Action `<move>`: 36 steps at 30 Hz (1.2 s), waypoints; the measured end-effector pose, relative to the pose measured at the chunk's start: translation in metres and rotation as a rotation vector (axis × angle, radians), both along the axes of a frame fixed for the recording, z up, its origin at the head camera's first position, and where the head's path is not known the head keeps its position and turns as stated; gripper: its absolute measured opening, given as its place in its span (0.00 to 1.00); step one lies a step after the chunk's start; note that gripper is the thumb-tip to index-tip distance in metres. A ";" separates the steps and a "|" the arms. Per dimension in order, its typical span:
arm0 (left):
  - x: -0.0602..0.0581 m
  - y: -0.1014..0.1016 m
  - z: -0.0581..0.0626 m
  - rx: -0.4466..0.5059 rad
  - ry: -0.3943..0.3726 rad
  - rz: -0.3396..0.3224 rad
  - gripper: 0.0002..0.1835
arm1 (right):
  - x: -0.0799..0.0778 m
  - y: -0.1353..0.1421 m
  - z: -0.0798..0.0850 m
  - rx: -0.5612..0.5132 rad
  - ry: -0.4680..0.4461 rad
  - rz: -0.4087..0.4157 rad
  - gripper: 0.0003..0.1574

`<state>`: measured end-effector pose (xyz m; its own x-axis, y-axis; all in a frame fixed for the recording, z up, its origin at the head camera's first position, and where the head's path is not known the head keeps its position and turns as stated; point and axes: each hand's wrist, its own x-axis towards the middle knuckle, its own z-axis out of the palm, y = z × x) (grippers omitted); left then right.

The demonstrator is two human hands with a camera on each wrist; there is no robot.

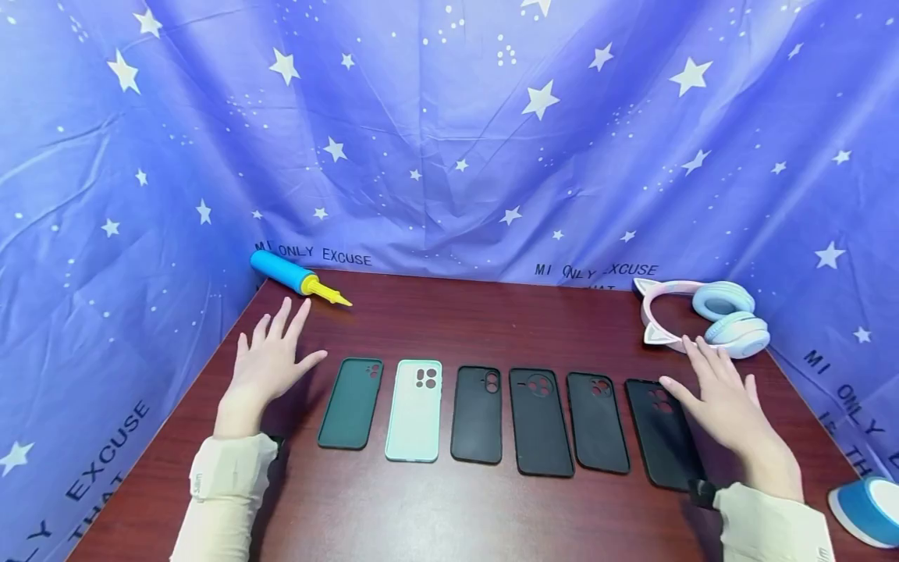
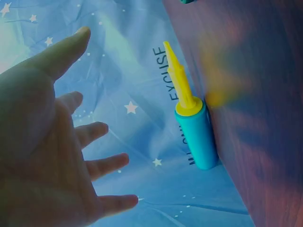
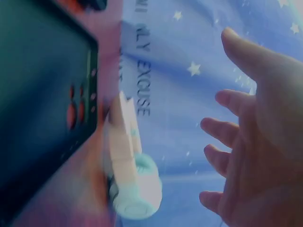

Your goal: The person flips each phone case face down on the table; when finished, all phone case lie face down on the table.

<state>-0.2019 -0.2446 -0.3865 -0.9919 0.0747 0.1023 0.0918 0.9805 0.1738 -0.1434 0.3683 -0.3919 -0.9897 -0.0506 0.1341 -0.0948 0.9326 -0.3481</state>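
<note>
L hand n R hand both have fingers splayed wide, nothing held, w/ green case on desk at L's 4 o'clock, end black case (axis approx 11-to-5) near R's 8.

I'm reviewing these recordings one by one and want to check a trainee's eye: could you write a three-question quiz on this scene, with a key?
1. Multiple choice: in the head view, what colour is the leftmost of the phone cases?
A. Pale mint
B. Dark green
C. Black

2. True or false: both hands are gripping something.

3. Fill in the blank: near the far right corner of the table lies a pair of pale ____.

Key:
1. B.
2. False; the left hand and the right hand both hold nothing.
3. Headphones.
</note>
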 end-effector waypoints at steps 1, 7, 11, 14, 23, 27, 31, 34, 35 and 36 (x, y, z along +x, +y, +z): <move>0.000 0.000 0.000 -0.004 0.019 -0.001 0.47 | -0.001 -0.004 0.002 -0.006 0.013 0.009 0.51; -0.001 0.004 0.001 -0.020 0.033 -0.003 0.43 | -0.008 -0.036 0.013 0.042 0.106 0.080 0.50; 0.000 0.004 0.000 -0.023 0.007 -0.001 0.41 | -0.012 -0.066 0.016 0.106 0.153 0.141 0.46; 0.002 0.004 0.001 -0.026 0.012 -0.026 0.39 | -0.013 -0.091 0.019 0.134 0.158 0.180 0.45; 0.007 0.005 -0.003 0.142 -0.138 -0.095 0.33 | -0.020 -0.150 0.016 0.144 0.180 0.301 0.42; 0.008 0.004 -0.009 0.235 -0.162 -0.114 0.30 | -0.022 -0.170 0.014 0.125 0.203 0.338 0.41; 0.007 0.002 -0.013 0.313 -0.171 -0.127 0.29 | -0.024 -0.188 0.011 0.098 0.200 0.369 0.41; 0.006 0.001 -0.016 0.437 -0.235 -0.132 0.27 | -0.027 -0.200 0.008 0.061 0.175 0.378 0.40; 0.006 0.000 -0.017 0.482 -0.259 -0.129 0.26 | -0.029 -0.203 0.008 0.046 0.165 0.379 0.40; 0.005 -0.001 -0.018 0.526 -0.284 -0.123 0.26 | -0.030 -0.207 0.007 0.030 0.154 0.381 0.41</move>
